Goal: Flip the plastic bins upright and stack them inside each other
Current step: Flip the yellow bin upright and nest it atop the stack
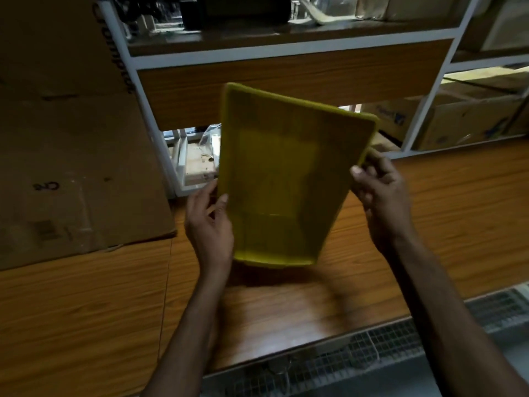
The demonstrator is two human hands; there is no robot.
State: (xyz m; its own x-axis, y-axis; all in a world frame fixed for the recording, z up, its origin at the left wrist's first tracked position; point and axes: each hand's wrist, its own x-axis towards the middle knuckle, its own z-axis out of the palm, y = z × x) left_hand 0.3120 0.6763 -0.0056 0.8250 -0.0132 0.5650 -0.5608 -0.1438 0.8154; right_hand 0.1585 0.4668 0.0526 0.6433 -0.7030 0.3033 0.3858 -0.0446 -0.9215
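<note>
Both grips closed on yellow bin (pixel 283 179) (tilted) | left hand (pixel 207 222) | right hand (pixel 380 193) | box (pixel 71 167) writing illegible

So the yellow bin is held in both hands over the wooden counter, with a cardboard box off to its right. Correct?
Not quite. In the head view the yellow bin is held in both hands, left hand and right hand, over the wooden counter, but the cardboard box stands to its left, not its right.
</note>
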